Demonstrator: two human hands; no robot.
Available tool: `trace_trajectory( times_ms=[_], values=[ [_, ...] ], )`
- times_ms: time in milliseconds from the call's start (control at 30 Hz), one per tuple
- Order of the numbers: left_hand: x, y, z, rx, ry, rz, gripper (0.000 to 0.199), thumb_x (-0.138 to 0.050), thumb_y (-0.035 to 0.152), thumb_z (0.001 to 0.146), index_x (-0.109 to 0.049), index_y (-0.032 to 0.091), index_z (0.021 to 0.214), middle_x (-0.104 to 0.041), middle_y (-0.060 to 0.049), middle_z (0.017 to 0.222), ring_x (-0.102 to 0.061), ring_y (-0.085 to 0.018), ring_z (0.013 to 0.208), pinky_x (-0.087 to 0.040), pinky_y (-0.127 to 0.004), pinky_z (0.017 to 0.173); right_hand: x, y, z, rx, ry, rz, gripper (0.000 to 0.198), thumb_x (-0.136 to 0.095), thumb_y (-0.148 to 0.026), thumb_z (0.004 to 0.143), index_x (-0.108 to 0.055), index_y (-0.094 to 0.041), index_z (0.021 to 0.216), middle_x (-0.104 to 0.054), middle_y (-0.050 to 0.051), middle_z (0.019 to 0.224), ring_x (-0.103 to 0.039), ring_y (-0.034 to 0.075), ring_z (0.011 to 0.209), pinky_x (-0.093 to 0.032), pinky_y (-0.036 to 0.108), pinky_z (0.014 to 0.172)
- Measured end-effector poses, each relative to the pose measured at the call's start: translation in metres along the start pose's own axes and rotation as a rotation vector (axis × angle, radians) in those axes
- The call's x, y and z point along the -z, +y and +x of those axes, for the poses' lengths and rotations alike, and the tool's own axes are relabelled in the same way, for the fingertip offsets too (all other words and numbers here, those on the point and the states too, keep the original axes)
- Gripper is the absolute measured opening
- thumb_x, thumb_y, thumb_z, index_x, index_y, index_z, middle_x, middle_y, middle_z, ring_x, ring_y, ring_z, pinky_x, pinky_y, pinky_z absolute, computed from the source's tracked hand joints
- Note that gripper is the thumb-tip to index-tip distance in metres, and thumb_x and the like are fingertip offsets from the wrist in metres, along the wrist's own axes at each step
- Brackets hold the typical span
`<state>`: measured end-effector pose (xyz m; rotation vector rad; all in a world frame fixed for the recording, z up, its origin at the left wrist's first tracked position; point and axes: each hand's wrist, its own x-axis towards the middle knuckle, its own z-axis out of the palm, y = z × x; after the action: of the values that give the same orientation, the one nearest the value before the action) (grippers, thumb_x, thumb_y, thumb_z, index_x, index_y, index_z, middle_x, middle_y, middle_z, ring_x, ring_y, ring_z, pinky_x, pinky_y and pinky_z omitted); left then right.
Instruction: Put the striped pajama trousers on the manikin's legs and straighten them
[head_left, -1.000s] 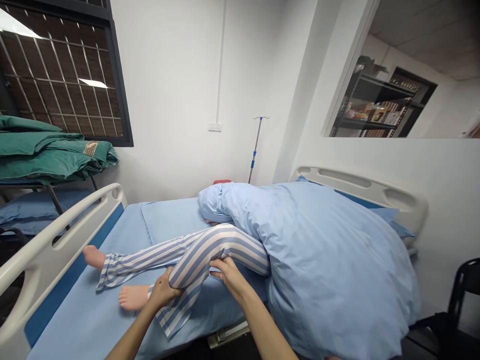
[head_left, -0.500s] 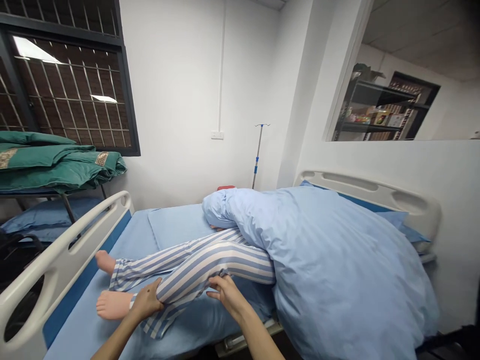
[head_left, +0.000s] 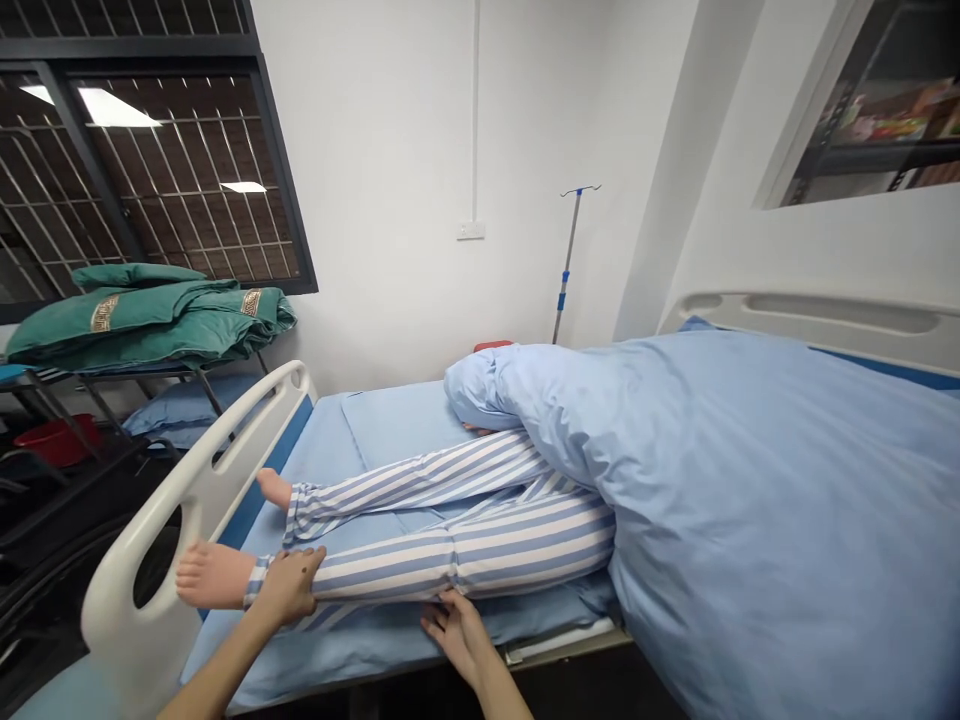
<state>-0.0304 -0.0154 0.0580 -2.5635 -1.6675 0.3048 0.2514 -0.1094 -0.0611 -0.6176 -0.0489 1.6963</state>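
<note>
A manikin's near leg [head_left: 382,567], in blue-and-white striped pajama trousers, lies stretched out along the bed. My left hand [head_left: 289,585] is wrapped around its lower shin, just above the bare foot [head_left: 217,576]. At the knee, my right hand [head_left: 461,632] has its fingertips against the lower side of the trouser fabric. Its fingers are apart and not wrapped around the leg. The far leg [head_left: 412,475] rests on the sheet, its foot [head_left: 274,489] by the footboard. A light blue quilt [head_left: 720,480] covers the upper body.
A white footboard [head_left: 161,520] stands at the left, with the near foot overlapping it in view. The headboard [head_left: 840,318] is at the right. Behind the bed are an IV pole [head_left: 568,270] and a wall socket [head_left: 471,231]. Green bedding [head_left: 165,320] lies stacked under the barred window.
The near leg has gone from bent at the knee to nearly straight, its foot now over the footboard. My left hand has kept hold of the shin. The view has shifted left.
</note>
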Motion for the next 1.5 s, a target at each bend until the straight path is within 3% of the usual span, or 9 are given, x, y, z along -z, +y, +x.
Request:
trace_trajectory(
  times_ms=[133, 233, 600, 867, 1033, 1167, 1333, 1400, 1500],
  values=[
    [-0.041, 0.011, 0.003, 0.054, -0.055, -0.028, 0.064, -0.045, 0.014, 0.060, -0.046, 0.020, 0.124, -0.058, -0.008, 0.120, -0.053, -0.025, 0.108, -0.037, -0.039, 0.088, 0.012, 0.004, 0.007, 0.019, 0.017, -0.016, 0.017, -0.064, -0.016, 0.053, -0.050, -0.019, 0.062, -0.061, -0.002, 0.068, -0.056, 0.015, 0.068, -0.045, 0.034, 0.071],
    [-0.057, 0.016, 0.006, 0.105, -0.059, -0.049, 0.062, -0.043, 0.013, 0.063, -0.046, 0.020, 0.125, -0.057, -0.009, 0.122, -0.052, -0.024, 0.110, -0.035, -0.038, 0.091, 0.015, 0.007, 0.008, 0.054, 0.036, -0.035, 0.018, -0.065, -0.015, 0.053, -0.051, -0.019, 0.063, -0.061, -0.002, 0.069, -0.055, 0.014, 0.068, -0.045, 0.035, 0.073],
    [-0.054, 0.023, 0.004, 0.145, -0.044, -0.105, 0.053, -0.047, 0.018, 0.066, -0.050, 0.016, 0.119, -0.060, -0.011, 0.113, -0.053, -0.026, 0.105, -0.034, -0.037, 0.089, 0.016, 0.010, 0.006, 0.064, 0.062, -0.077, 0.020, -0.066, -0.010, 0.051, -0.051, -0.018, 0.061, -0.061, -0.003, 0.066, -0.056, 0.013, 0.069, -0.046, 0.038, 0.077],
    [-0.056, 0.028, -0.023, 0.169, 0.061, -0.138, 0.064, -0.043, 0.007, 0.061, -0.046, 0.018, 0.124, -0.053, -0.006, 0.126, -0.045, -0.021, 0.115, -0.027, -0.032, 0.097, -0.006, -0.001, -0.021, 0.043, 0.074, -0.148, 0.024, -0.071, -0.011, 0.049, -0.050, -0.018, 0.060, -0.059, -0.005, 0.063, -0.055, 0.013, 0.067, -0.046, 0.035, 0.073],
    [-0.035, 0.038, -0.022, 0.181, 0.079, -0.237, 0.061, -0.043, 0.010, 0.064, -0.045, 0.017, 0.124, -0.052, -0.005, 0.128, -0.047, -0.021, 0.115, -0.031, -0.030, 0.096, -0.039, -0.043, -0.062, 0.098, -0.036, -0.298, 0.030, -0.075, -0.012, 0.050, -0.047, -0.018, 0.059, -0.058, -0.004, 0.064, -0.055, 0.015, 0.072, -0.046, 0.041, 0.076],
    [0.009, 0.068, -0.007, 0.112, 0.176, -0.401, 0.052, -0.046, 0.014, 0.063, -0.049, 0.018, 0.115, -0.062, -0.006, 0.112, -0.054, -0.024, 0.103, -0.037, -0.029, 0.083, -0.091, -0.100, -0.093, 0.212, -0.179, -0.417, 0.025, -0.074, -0.013, 0.054, -0.055, -0.019, 0.070, -0.059, -0.003, 0.073, -0.055, 0.015, 0.080, -0.044, 0.040, 0.082],
    [0.061, 0.113, 0.021, 0.132, 0.236, -0.577, 0.060, -0.053, 0.020, 0.060, -0.045, 0.021, 0.119, -0.061, -0.005, 0.110, -0.055, -0.025, 0.099, -0.037, -0.029, 0.077, -0.145, -0.162, -0.117, 0.299, -0.284, -0.512, 0.013, -0.068, -0.018, 0.063, -0.058, -0.017, 0.072, -0.064, 0.002, 0.087, -0.056, 0.018, 0.092, -0.041, 0.037, 0.085],
    [0.064, 0.127, 0.032, 0.138, 0.225, -0.634, 0.060, -0.056, 0.021, 0.058, -0.046, 0.022, 0.117, -0.062, -0.004, 0.107, -0.056, -0.024, 0.096, -0.038, -0.028, 0.075, -0.152, -0.175, -0.120, 0.321, -0.271, -0.515, 0.011, -0.068, -0.018, 0.065, -0.058, -0.016, 0.070, -0.064, 0.002, 0.086, -0.056, 0.017, 0.091, -0.041, 0.037, 0.085],
    [0.045, 0.143, 0.042, 0.144, 0.197, -0.714, 0.055, -0.059, 0.020, 0.056, -0.048, 0.023, 0.110, -0.063, -0.001, 0.097, -0.057, -0.020, 0.089, -0.038, -0.024, 0.068, -0.152, -0.180, -0.120, 0.313, -0.221, -0.541, 0.012, -0.068, -0.018, 0.065, -0.056, -0.016, 0.068, -0.064, 0.002, 0.085, -0.056, 0.017, 0.089, -0.042, 0.037, 0.083]
  ],
)
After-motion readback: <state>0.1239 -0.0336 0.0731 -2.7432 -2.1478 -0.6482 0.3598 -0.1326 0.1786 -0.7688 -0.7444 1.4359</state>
